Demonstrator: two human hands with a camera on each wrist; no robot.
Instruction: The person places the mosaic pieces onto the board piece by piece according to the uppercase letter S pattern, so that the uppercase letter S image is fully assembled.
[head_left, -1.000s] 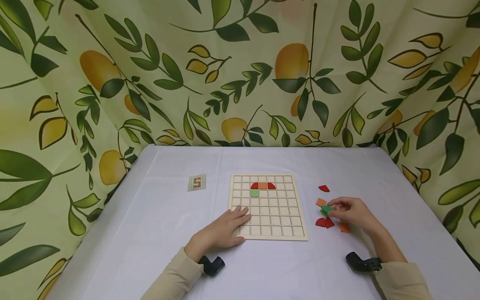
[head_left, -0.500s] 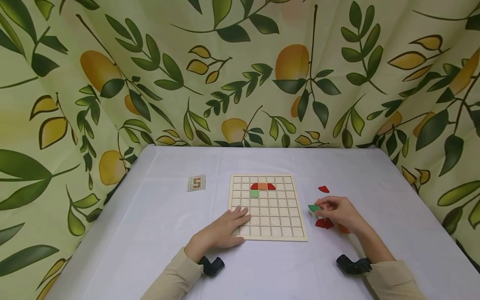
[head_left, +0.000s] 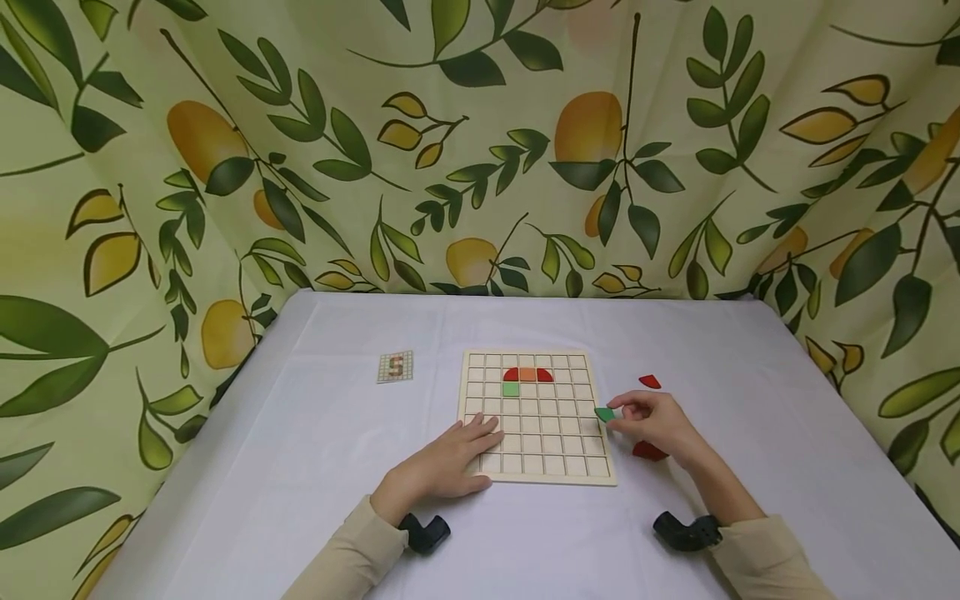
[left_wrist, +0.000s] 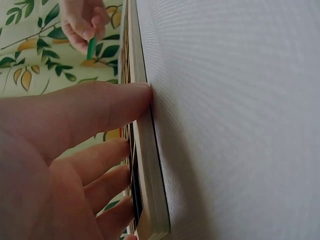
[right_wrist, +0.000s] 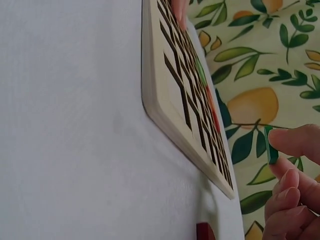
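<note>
Held piece and board: the small flat green piece (head_left: 604, 414) is at the right edge of the pale wooden board with a square grid (head_left: 555, 442), overlapping that edge in the head view; the right wrist view shows it raised and apart from the wood.
Direction to the coloured row: from the held piece, the green square tile (head_left: 511, 389) lies to the left and a little farther from the person, under the left red rounded tile (head_left: 512, 375); the orange square tile (head_left: 528, 375) and right red rounded tile (head_left: 545, 376) complete the row above.
Long axis: uncertain, since fingertips cover part of the piece; the right wrist view shows it nearly edge-on.
Nearer hand: the right, already at the piece; the left is across the board.
Right hand (head_left: 656, 421): thumb and fingertips pinch the green piece at its right end, the other fingers curled in.
Left hand (head_left: 450, 457): fingers spread and resting on the board's near left part, thumb against its near edge; nothing gripped.
Loose pieces: a red wedge-shaped piece (head_left: 650, 382) lies beyond the right hand, and red material (head_left: 648, 451) shows on its near side, partly hidden.
Pattern card: a small gridded card (head_left: 395, 367) lies left of the board, well apart.
</note>
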